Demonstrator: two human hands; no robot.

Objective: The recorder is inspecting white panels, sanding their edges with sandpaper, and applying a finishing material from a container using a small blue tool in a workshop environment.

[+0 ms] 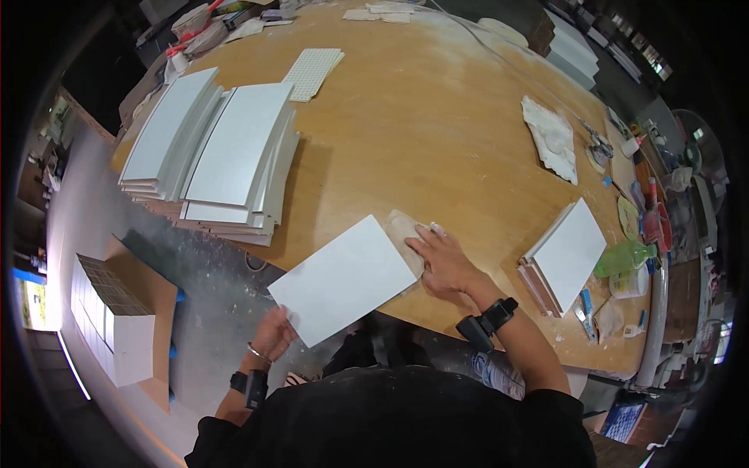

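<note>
white tile point(343, 279) lies at the table's point(437, 117) near edge, overhanging it, left hand point(273, 334) gripping its lower left corner, right hand point(445, 261) flat with fingers spread on a beige cloth point(402, 232) at the tile's right edge, stacks of tiles point(214, 152) toward the left edge.

My fingers point(427, 231) press a soft, matt beige cloth point(402, 234) against a smooth, satin white tile point(343, 279); the wooden counter point(421, 132) below looks dusty, dull and chalk-smeared.
</note>
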